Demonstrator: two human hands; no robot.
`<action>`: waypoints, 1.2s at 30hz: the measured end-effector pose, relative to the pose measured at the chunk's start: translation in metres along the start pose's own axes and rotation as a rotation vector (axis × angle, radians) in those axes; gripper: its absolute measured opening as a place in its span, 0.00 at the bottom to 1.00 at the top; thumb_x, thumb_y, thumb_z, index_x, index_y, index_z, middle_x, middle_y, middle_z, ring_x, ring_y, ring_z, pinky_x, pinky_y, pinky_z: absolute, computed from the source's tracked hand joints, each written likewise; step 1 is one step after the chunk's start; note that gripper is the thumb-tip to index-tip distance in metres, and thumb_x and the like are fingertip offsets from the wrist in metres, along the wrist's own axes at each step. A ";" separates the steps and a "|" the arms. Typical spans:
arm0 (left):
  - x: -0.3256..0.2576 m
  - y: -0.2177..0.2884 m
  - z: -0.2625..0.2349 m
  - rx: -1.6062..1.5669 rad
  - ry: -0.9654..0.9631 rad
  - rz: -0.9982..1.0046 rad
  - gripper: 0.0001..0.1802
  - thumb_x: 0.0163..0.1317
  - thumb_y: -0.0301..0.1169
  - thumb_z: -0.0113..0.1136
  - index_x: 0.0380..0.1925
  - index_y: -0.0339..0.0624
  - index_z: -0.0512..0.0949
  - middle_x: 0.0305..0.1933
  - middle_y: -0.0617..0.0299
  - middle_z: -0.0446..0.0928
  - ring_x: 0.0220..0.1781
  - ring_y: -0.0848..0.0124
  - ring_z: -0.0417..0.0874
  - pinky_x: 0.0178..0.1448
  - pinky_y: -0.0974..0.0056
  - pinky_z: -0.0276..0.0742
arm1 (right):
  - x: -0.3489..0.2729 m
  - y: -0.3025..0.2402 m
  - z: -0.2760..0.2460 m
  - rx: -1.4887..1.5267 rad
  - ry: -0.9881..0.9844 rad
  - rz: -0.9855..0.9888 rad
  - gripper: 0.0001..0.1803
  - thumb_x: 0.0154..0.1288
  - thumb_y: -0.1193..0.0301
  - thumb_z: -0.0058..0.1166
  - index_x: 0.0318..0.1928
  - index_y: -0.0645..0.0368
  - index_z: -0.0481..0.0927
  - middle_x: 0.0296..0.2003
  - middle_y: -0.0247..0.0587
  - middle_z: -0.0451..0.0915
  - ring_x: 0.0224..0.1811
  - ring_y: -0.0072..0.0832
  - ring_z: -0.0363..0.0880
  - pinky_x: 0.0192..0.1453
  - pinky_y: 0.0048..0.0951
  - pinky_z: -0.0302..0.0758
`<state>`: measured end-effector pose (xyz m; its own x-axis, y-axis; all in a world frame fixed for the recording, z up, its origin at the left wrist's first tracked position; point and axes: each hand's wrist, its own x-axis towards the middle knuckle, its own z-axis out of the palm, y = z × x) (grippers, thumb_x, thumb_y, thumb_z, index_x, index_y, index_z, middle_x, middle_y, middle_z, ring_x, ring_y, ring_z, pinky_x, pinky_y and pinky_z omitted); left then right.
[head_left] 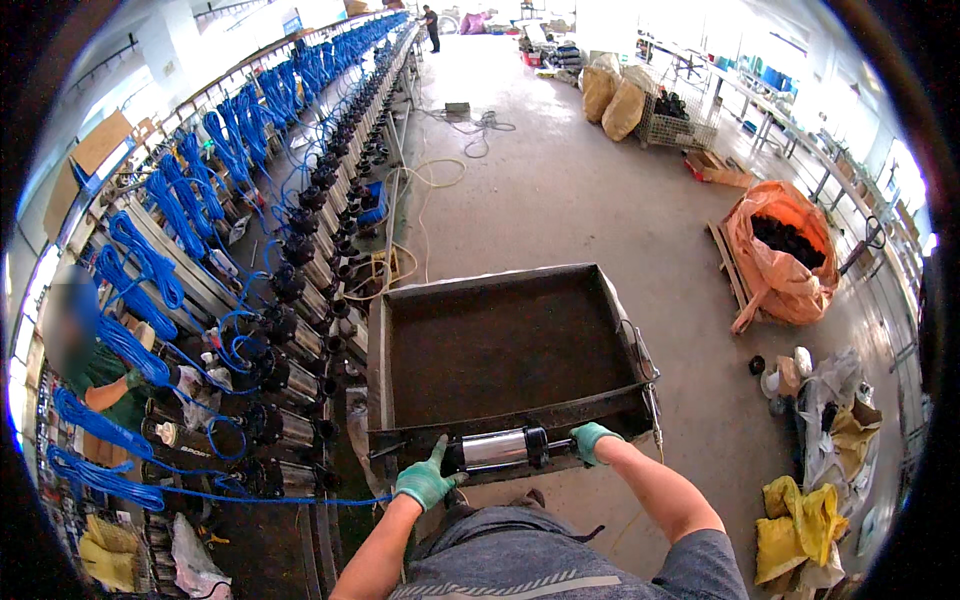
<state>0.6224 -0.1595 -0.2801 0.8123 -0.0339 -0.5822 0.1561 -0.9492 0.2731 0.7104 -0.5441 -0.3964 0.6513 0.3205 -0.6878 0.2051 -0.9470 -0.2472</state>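
Note:
A silver metal cylinder with black ends [495, 449], which looks like a submersible pump, lies level along the near edge of a dark metal tank [470, 413]. At its left black end is my left hand [426, 484] in a green glove, thumb and fingers spread around that end. A thin dark rod [561, 443] sticks out of the pump's right end, and my green-gloved right hand [594, 443] is closed on its outer part. A blue cable [290, 497] runs from the left up to my left hand; its end is hidden there.
Rows of similar black-topped steel pumps [290, 375] and coiled blue cables [125, 345] line the left side, where another person [110, 395] works. On the right stand an orange sack of black parts [770, 260] and yellow bags [800, 525]. A hose [425, 185] lies beyond the tank.

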 end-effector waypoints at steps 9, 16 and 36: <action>-0.015 -0.042 0.040 -0.334 0.330 -0.058 0.45 0.66 0.60 0.59 0.75 0.52 0.58 0.42 0.34 0.84 0.47 0.37 0.85 0.50 0.41 0.79 | -0.029 -0.018 -0.033 0.780 -0.179 0.048 0.14 0.74 0.56 0.58 0.46 0.54 0.82 0.26 0.30 0.77 0.25 0.22 0.74 0.27 0.30 0.73; -0.022 -0.051 0.057 -0.473 0.495 0.037 0.38 0.67 0.52 0.63 0.72 0.49 0.64 0.49 0.34 0.82 0.50 0.37 0.84 0.53 0.42 0.79 | -0.034 -0.016 -0.012 1.379 -0.094 -0.019 0.15 0.76 0.53 0.55 0.51 0.49 0.82 0.29 0.26 0.77 0.26 0.20 0.73 0.27 0.24 0.69; -0.010 -0.058 0.068 -1.007 0.430 0.126 0.18 0.71 0.35 0.64 0.55 0.41 0.73 0.41 0.63 0.77 0.39 0.74 0.80 0.42 0.67 0.79 | -0.026 -0.022 -0.027 1.013 -0.030 0.016 0.17 0.75 0.62 0.56 0.58 0.53 0.83 0.33 0.30 0.82 0.32 0.18 0.77 0.33 0.25 0.75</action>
<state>0.5668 -0.1250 -0.3421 0.9518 0.1845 -0.2449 0.2865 -0.2505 0.9247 0.7089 -0.5318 -0.3544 0.6273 0.3215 -0.7093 -0.5285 -0.4932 -0.6910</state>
